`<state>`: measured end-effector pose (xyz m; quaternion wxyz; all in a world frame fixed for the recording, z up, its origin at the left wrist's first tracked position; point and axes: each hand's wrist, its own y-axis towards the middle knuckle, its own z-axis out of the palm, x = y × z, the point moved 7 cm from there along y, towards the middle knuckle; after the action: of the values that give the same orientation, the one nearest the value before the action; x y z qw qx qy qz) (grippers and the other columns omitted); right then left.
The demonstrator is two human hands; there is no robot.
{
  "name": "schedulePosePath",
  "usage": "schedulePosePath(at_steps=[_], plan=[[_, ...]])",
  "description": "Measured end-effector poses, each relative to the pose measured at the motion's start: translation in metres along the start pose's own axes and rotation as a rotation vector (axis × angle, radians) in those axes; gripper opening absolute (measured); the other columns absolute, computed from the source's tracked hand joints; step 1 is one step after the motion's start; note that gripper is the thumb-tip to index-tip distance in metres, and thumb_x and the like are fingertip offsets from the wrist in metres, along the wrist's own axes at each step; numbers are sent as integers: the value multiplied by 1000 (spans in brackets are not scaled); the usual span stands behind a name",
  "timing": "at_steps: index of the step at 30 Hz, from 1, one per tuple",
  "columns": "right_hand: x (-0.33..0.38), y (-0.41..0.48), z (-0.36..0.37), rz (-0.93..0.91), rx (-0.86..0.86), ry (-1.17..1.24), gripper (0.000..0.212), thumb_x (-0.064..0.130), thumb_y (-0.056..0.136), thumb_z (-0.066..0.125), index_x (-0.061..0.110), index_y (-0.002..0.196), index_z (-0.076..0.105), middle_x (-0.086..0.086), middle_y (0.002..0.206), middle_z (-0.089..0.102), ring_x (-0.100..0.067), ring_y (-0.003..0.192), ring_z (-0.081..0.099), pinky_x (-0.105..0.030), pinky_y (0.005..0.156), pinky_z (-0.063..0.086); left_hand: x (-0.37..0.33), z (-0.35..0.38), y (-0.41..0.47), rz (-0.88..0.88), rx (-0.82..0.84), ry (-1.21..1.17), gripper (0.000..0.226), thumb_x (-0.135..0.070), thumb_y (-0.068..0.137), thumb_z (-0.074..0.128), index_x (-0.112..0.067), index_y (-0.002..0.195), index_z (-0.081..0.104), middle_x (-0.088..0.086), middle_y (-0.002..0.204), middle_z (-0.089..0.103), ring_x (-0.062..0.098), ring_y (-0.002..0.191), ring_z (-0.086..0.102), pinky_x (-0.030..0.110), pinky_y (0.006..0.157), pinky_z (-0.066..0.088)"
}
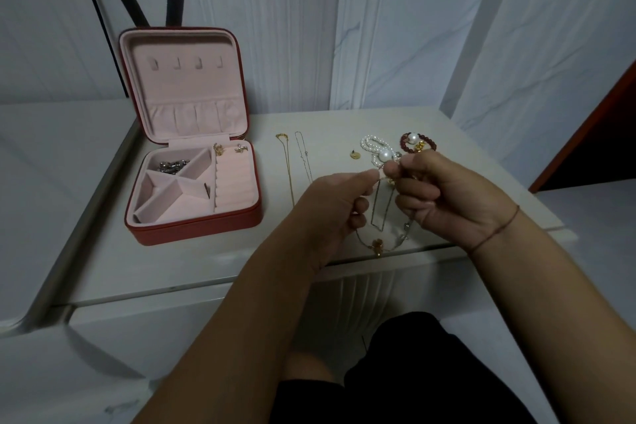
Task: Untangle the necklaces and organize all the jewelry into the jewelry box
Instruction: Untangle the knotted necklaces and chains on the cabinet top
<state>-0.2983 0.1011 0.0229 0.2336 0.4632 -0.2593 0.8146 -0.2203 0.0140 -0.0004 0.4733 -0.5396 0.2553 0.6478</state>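
A red jewelry box point(192, 227) with pink lining stands open at the left, lid upright. Silver pieces point(172, 165) lie in its back compartment and two earrings point(229, 149) sit at the ring rolls. My left hand point(335, 213) and my right hand point(447, 196) are raised together, both pinching a tangled thin chain point(380, 213) that hangs between them with a gold pendant point(378, 246) at the bottom. Two thin chains, one gold point(287, 169) and one silver point(304, 157), lie straight on the table. A pearl bracelet point(377, 148) and a red bead bracelet point(414, 143) lie behind my hands.
A small gold stud point(354, 155) rests on the white table point(206, 265) near the pearls. The table's front edge runs just under my hands. A white wall rises behind, and dark straps hang at the back left. My dark-clothed lap is below.
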Motion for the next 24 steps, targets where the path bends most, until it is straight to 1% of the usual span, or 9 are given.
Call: schedulePosePath(at_steps=[3, 5, 6, 9, 12, 15, 17, 19, 24], plan=[[-2, 2, -1, 11, 44, 82, 11, 7, 79, 54, 16, 73, 50, 2, 72, 58, -2, 37, 26, -15, 43, 15, -1, 0, -1, 39, 3, 121, 15, -21, 94, 56, -14, 81, 59, 0, 70, 44, 6, 55, 36, 18, 49, 31], [0, 2, -1, 3, 46, 4, 6, 15, 81, 59, 16, 78, 55, 2, 70, 55, -3, 39, 28, -17, 45, 16, -3, -1, -2, 73, 8, 168, 16, -21, 94, 56, -15, 80, 60, -6, 60, 47, 4, 50, 37, 17, 47, 32], [1, 2, -2, 6, 47, -62, 6, 18, 80, 62, 15, 83, 58, 2, 67, 54, -3, 39, 29, -16, 44, 18, -4, -2, -3, 89, 1, 184, 17, -21, 94, 56, -15, 80, 61, -9, 55, 49, 2, 48, 38, 15, 45, 33], [6, -2, -2, 10, 55, -340, 25, 19, 76, 65, 7, 97, 62, 1, 62, 50, -4, 43, 33, -15, 42, 24, -7, -7, -2, 121, -35, 181, 21, -21, 96, 54, -11, 78, 62, -11, 50, 50, 2, 45, 38, 14, 43, 34], [14, -8, 3, -27, 46, -685, 8, 10, 86, 62, 6, 89, 68, -2, 63, 57, -5, 46, 40, -16, 46, 33, -6, -7, -2, 132, -45, 161, 24, -22, 95, 55, -10, 76, 62, -9, 53, 51, 2, 45, 38, 14, 42, 33], [27, -10, 7, -101, 1, -981, 12, 8, 87, 63, 8, 79, 71, -2, 61, 65, -6, 47, 47, -18, 50, 41, -5, -4, -2, 130, -34, 182, 23, -23, 96, 54, -11, 77, 61, -11, 44, 48, 1, 41, 37, 12, 41, 32], [34, -10, 7, -124, -28, -1079, 15, 9, 88, 64, 9, 75, 71, -1, 59, 65, -6, 47, 48, -18, 50, 42, -5, -7, -2, 122, -50, 177, 24, -25, 95, 56, -10, 77, 61, -10, 46, 45, 3, 43, 36, 14, 42, 33], [36, -10, 5, -116, -51, -1033, 22, 11, 90, 62, 11, 69, 66, 0, 57, 62, -6, 43, 45, -17, 45, 39, -6, -12, -1, 118, -74, 167, 25, -27, 94, 57, -9, 77, 62, -7, 48, 42, 6, 44, 35, 16, 43, 33], [34, -8, -2, -71, -59, -704, 34, 14, 92, 58, 12, 58, 53, 3, 46, 47, -7, 38, 32, -16, 40, 26, -6, -15, 0, 126, -74, 85, 23, -23, 96, 54, -9, 77, 58, -3, 54, 42, 5, 42, 31, 16, 40, 30]])
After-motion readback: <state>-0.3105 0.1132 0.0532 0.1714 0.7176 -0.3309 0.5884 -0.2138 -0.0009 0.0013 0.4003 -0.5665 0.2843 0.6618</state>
